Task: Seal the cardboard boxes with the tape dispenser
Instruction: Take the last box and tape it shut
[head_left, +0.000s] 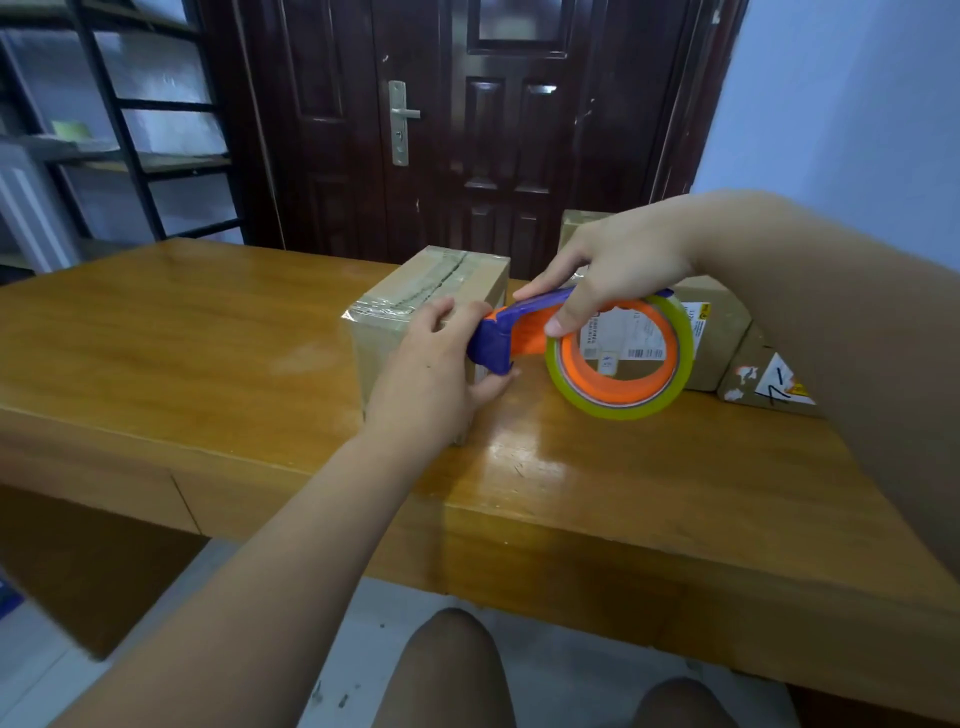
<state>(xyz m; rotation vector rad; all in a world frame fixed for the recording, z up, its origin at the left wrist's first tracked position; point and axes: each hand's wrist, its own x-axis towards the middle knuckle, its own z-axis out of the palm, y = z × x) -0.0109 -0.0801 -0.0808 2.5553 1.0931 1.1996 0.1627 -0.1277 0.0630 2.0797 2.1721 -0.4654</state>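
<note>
On the glossy, honey-coloured wooden table (182, 338), whose varnish throws back pale glare, the work sits just right of centre. Behind the table stands a dark brown panelled door (498, 135) with a dull metal handle plate (399, 122). A black metal rack (135, 130) stands to its left.

The box (441, 280) is plain brown cardboard, squarish and upright. Clear, wrinkled tape runs along its top seam and down over the near edge. To the right lie three more cartons. The labelled box (719, 338) carries a white shipping label with barcodes and fine print too small to read, seen partly through the hole of the tape roll. The stickered box (769, 382) touches it and shows torn paper scraps and a white sticker with a black handwritten stroke. The back box (582, 223) peeks out behind the right wrist.

The tape dispenser (519, 332) is smooth plastic, blue-purple at the head and orange along the body. It is held in the air with its head at the near right top corner of the box. Its tape roll (613, 408) is a yellowish clear ring on an orange core, just above the table.

The right hand (613, 270) grasps the tape dispenser from above, with the forefinger laid along the blue top and the thumb pressed on the orange side. The left hand (436, 374) holds the box at that same corner. Its fingers bend over the top edge, and its thumb lies against the side under the dispenser's head.
</note>
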